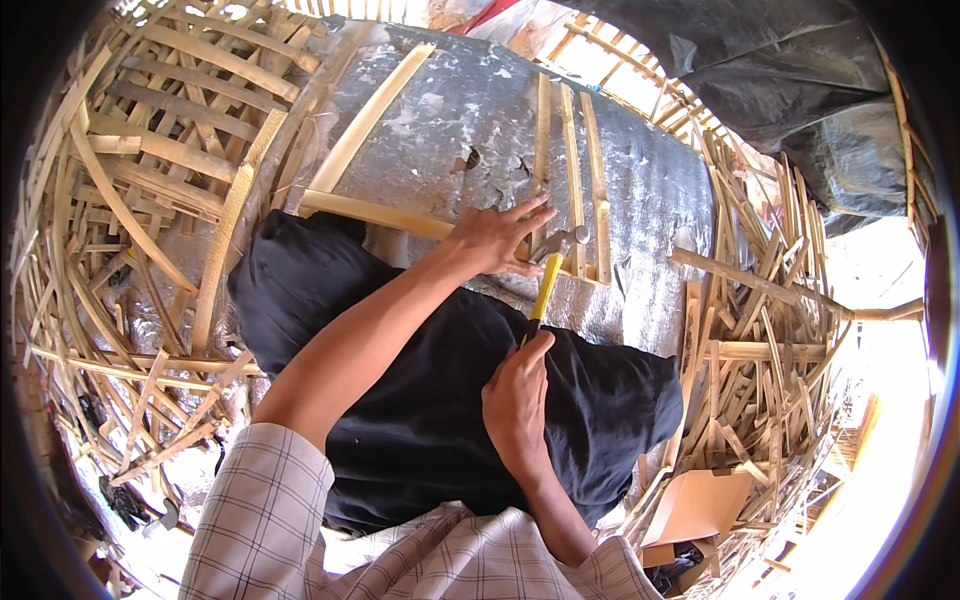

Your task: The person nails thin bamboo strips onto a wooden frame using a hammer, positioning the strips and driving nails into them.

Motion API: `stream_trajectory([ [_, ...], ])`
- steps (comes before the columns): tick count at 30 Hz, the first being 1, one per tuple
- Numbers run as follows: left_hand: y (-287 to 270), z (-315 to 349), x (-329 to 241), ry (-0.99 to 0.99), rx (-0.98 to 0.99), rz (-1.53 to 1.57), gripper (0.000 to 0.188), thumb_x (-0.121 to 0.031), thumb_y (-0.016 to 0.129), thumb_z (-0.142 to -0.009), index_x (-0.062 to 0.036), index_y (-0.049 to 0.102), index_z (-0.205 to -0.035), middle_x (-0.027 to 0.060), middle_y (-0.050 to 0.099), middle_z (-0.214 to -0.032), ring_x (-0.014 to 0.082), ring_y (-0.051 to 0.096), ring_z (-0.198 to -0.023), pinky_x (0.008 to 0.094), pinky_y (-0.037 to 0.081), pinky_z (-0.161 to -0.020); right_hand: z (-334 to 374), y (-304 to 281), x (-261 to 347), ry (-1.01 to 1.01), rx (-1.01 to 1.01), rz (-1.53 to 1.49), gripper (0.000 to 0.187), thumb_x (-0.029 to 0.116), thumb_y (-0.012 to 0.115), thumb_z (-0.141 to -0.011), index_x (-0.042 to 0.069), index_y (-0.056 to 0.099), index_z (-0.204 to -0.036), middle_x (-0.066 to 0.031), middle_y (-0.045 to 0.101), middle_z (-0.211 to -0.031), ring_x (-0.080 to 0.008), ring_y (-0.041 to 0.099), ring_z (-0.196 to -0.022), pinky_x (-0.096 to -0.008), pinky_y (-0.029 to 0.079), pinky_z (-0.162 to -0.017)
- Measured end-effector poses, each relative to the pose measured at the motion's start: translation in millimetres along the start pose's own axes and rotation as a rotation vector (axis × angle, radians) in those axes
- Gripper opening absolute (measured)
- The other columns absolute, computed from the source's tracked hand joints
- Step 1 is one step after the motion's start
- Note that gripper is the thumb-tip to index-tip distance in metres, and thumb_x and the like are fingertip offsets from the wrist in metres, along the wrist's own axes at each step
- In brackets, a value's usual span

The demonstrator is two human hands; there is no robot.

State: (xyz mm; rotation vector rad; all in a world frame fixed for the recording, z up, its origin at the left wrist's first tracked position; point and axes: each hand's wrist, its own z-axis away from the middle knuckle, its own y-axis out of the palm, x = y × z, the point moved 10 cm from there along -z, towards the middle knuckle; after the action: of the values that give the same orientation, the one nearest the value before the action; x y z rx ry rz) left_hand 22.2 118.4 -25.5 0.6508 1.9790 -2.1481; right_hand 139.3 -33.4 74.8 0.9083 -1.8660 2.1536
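Note:
My right hand (518,395) is wrapped round the black grip of a hammer with a yellow handle (546,287). The hammer's metal head (568,238) is over the right end of a long pale wooden slat (375,212), close to where upright slats (572,170) meet it. My left hand (492,240) lies over that long slat, fingers spread toward the hammer head. Whether a nail is under the head or by my fingertips I cannot tell. Another slat (372,118) slants up from the long slat's left end.
A worn silvery sheet (450,110) lies under the slats. Dark cloth (420,420) covers my legs. Stacked bamboo strips and lattice pieces (190,110) crowd the left, and more strips (770,350) pile up at right. A brown cardboard piece (697,508) sits lower right; black plastic sheeting (770,70) hangs upper right.

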Motion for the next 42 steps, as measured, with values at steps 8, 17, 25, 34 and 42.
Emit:
stream_trajectory([
  [8, -9, 3, -5, 0.023, 0.022, 0.033, 0.109, -0.076, 0.069, -0.081, -0.0277, 0.022, -0.167, 0.0005, 0.020, -0.173, 0.0350, 0.073, -0.108, 0.0483, 0.063, -0.083, -25, -42, -18, -0.029, -0.106, -0.229, 0.029, -0.006, 0.054, -0.097, -0.004, 0.035, -0.118, -0.0309, 0.057, -0.079, -0.0550, 0.055, -0.070, -0.0578, 0.038, -0.061],
  [17, -17, 2, 3, 0.051, 0.165, 0.170, 0.109, -0.081, 0.063, -0.083, -0.0320, 0.016, -0.168, 0.0022, 0.019, -0.174, 0.0342, 0.054, -0.139, 0.0483, 0.050, -0.110, -67, -43, -76, 0.324, 0.065, -1.537, 0.014, 0.015, 0.059, -0.106, 0.008, 0.046, -0.106, 0.0007, 0.049, -0.077, -0.0023, 0.032, -0.041, -0.0209, 0.027, -0.034],
  [25, -26, -13, 10, 0.173, 0.026, 0.305, 0.083, -0.062, 0.053, -0.100, -0.0277, 0.018, -0.167, 0.0075, 0.021, -0.173, 0.0316, 0.035, -0.154, 0.0465, 0.036, -0.123, -98, -46, -63, 0.115, 0.632, -2.479, 0.031, 0.020, 0.040, -0.114, 0.000, 0.051, -0.136, 0.0026, 0.040, -0.075, -0.0047, 0.038, -0.043, -0.0226, 0.038, -0.042],
  [34, -22, -2, 35, -0.314, 0.259, 0.149, 0.098, -0.079, 0.040, -0.097, -0.0066, 0.024, -0.161, 0.0226, 0.042, -0.159, 0.0441, 0.054, -0.136, 0.0541, 0.049, -0.108, -203, -55, -130, 0.124, 0.213, -1.535, 0.007, 0.011, 0.056, -0.107, 0.014, 0.052, -0.102, 0.0077, 0.034, -0.067, -0.0017, 0.025, -0.046, -0.0219, 0.019, -0.040],
  [42, 2, 9, 45, -0.504, 0.608, 0.153, 0.104, -0.083, 0.034, -0.095, -0.0057, 0.025, -0.163, 0.0217, 0.049, -0.156, 0.0366, 0.052, -0.141, 0.0485, 0.043, -0.116, -204, -68, -192, 0.393, -0.053, -1.363, 0.012, 0.009, 0.063, -0.103, 0.014, 0.053, -0.098, 0.0075, 0.035, -0.062, -0.0018, 0.026, -0.043, -0.0226, 0.019, -0.036],
])
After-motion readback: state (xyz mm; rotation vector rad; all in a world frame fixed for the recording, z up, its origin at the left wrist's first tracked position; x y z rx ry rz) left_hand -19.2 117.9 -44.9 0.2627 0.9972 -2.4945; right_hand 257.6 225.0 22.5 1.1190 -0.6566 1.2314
